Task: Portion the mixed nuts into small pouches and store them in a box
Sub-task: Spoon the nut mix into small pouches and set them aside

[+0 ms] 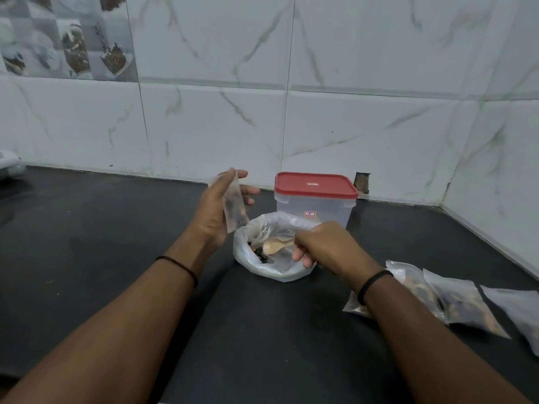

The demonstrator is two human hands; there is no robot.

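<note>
- The fingers [248, 190] of the left hand [217, 209] are curled around a small clear pouch [233, 205], held upright at centre frame; a few dark nuts are seen in its lower part.
- A pale wooden spoon [275, 246] is gripped by the right hand [323, 246], its bowl lowered into an open plastic bag [262, 266] of mixed nuts.
- The bag is set on the dark worktop [102, 243], just below the raised pouch.
- A clear box [315, 205] with a red lid [315, 185] is placed just behind the bag, lid on, near the tiled wall [364, 83].
- Filled pouches [455, 298] are laid flat at lower right of the frame, overlapping one another.
- A dark band is worn on each wrist.
</note>
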